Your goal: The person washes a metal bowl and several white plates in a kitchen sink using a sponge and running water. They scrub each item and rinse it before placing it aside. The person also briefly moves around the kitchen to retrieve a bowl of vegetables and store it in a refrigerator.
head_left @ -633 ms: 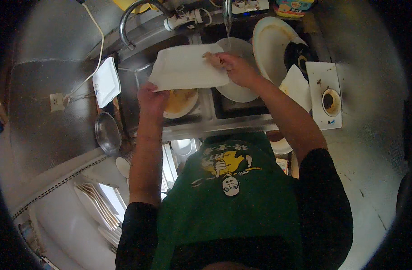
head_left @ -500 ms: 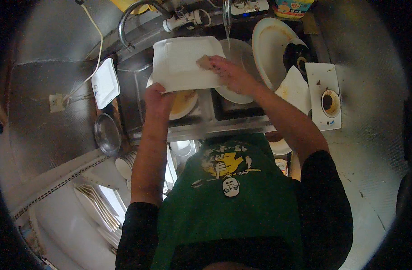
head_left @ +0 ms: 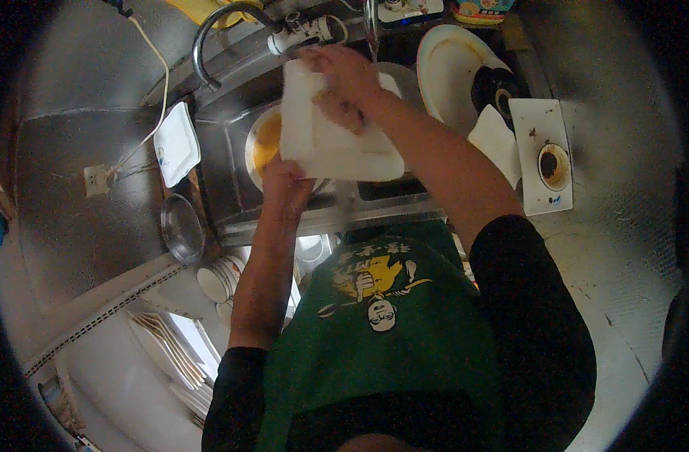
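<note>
A white rectangular plate point(head_left: 299, 120) is held tilted over the sink by my left hand point(head_left: 287, 179), closed on its near left corner. Across the plate's upper face lies my right hand point(head_left: 352, 79), its fingers smeared by motion. A brownish patch point(head_left: 337, 111) shows by those fingers, too blurred to name. Below and left of the plate, a round white bowl point(head_left: 252, 154) with orange-yellow contents sits in the left basin. Part of another round white dish point(head_left: 397, 75) shows behind the plate, near the thin stream from the right faucet point(head_left: 371, 30).
A curved faucet point(head_left: 201, 53) rises behind the left basin. On the right lie a soiled oval platter point(head_left: 442, 68), a black round piece point(head_left: 495, 87), a white dish point(head_left: 496, 143) and a stained rectangular plate point(head_left: 540, 128). A white tray point(head_left: 176, 143) and metal bowl point(head_left: 182, 230) stand left.
The plate has shifted right and nearer to me and tilted, with my left hand moving along on its corner. My right hand has swept toward the plate's far left edge. The orange-yellow bowl shows more.
</note>
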The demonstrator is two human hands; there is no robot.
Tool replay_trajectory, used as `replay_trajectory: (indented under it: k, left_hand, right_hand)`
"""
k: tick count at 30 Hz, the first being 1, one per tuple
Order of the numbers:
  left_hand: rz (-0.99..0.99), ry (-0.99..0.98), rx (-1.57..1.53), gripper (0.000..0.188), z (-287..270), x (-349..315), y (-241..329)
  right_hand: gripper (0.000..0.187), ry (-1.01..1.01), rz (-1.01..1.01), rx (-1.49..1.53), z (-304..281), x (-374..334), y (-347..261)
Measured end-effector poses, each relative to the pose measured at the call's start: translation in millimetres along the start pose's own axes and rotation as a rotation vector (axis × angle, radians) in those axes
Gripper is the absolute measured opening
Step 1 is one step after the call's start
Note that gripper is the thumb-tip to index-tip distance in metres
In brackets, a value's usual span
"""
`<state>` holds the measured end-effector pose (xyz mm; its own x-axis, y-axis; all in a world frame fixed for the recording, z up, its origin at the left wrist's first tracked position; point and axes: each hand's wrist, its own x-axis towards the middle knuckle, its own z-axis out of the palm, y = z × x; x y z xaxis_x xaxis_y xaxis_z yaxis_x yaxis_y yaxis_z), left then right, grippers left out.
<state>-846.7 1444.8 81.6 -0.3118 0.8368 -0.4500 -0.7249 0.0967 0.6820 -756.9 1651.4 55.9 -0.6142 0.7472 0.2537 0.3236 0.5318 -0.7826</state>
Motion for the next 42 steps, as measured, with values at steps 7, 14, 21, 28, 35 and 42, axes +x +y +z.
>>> replay_trajectory:
  k: [7,14,21,28,35,42]
  left_hand:
    - [0.093,0.124,-0.143,0.069,-25,10,19]
    - [0.012,0.146,-0.096,0.061,-24,39,9]
    - [-0.053,0.228,0.071,0.039,12,108,-26]
    - [0.17,-0.132,0.924,0.03,39,158,-53]
    - [0.231,-0.197,0.896,0.044,80,156,-86]
    - [0.095,-0.089,0.933,0.048,37,109,-78]
  right_hand:
    - [0.032,-0.206,0.548,0.128,14,-93,68]
    - [0.033,0.12,0.829,1.511,-26,-96,56]
    - [0.049,0.387,0.862,1.311,-91,-103,48]
    - [0.051,0.633,0.875,1.33,-124,-125,64]
    - [0.054,0.738,0.791,1.324,-149,-164,75]
    - [0.047,0.494,0.999,1.148,-129,-182,70]
